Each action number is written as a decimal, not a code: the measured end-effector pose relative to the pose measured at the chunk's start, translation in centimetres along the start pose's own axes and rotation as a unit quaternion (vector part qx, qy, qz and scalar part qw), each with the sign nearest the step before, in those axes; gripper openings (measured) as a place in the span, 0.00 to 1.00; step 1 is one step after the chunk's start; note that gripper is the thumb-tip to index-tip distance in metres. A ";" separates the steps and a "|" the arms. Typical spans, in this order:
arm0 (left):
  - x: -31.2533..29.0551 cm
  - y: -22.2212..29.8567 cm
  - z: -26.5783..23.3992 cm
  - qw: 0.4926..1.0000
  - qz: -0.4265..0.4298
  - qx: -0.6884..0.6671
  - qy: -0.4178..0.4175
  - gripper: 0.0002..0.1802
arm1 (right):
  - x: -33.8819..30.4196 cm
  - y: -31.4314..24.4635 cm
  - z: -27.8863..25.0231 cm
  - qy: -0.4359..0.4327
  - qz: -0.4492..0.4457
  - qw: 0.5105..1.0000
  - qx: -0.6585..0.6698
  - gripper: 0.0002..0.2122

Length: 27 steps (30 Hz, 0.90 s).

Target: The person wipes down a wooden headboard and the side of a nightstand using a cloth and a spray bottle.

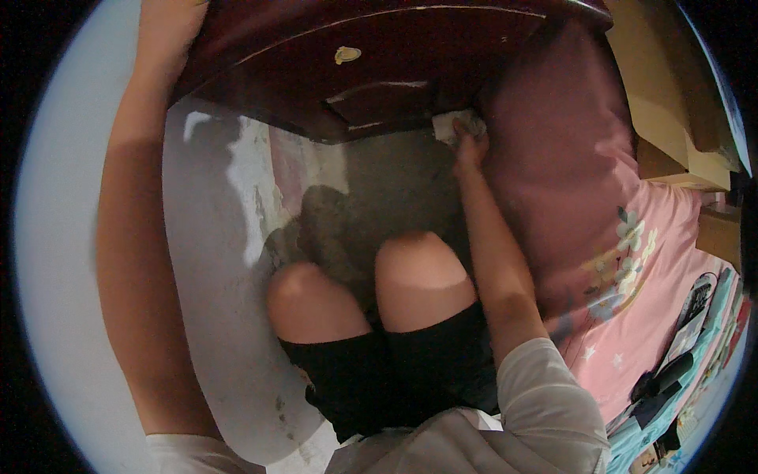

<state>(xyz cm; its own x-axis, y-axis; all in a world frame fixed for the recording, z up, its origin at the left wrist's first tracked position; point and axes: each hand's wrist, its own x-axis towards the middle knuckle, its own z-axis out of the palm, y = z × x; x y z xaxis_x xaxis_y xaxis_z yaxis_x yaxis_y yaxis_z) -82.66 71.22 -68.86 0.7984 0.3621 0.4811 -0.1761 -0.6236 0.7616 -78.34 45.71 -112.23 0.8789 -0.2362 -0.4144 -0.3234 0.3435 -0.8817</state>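
A dark red wooden cabinet (276, 67) stands in front of me, with an oval metal handle plate (347, 54) on its front. Low at the cabinet's right end, my right hand (471, 148) is closed on a pale, crumpled cloth (447, 126), which lies against or just by the base. The arm reaches down between my knees and the bed. High at the left, my left hand (171, 28) is at the cabinet's top corner; its fingers are cut off by the frame edge, so their pose is hidden.
A bed with a pink flowered cover (568, 158) runs along my right. Cardboard boxes (679, 162) stand on it, with folded cloths and small dark items (671, 375) nearer. A white wall (201, 261) with peeling paint closes in the left. Grey floor (395, 182) lies before my bent knees.
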 end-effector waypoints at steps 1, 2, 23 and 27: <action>0.7 -0.6 -0.6 1.000 -0.005 0.010 -0.005 0.17 | -0.8 -1.7 0.7 0.003 -0.027 1.000 0.007 0.25; 1.3 -1.7 -0.7 1.000 -0.011 0.012 -0.011 0.17 | -1.3 -3.2 0.6 0.010 -0.056 0.998 0.008 0.24; 0.9 -1.7 -1.9 0.997 0.044 0.050 -0.037 0.23 | -5.0 -9.5 2.6 -0.049 -0.158 0.985 0.045 0.21; -0.3 -1.9 -1.0 0.996 0.045 0.068 -0.031 0.26 | -4.2 -6.5 2.1 -0.025 -0.143 0.989 -0.015 0.25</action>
<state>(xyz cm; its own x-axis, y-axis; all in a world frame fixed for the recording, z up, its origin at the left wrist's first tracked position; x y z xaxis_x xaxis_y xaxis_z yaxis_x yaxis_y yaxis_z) -83.15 73.01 -69.97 0.8180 0.2594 0.5135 -0.1718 -0.7416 0.6484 -79.18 46.40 -104.31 0.9517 -0.2748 -0.1368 -0.0695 0.2412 -0.9680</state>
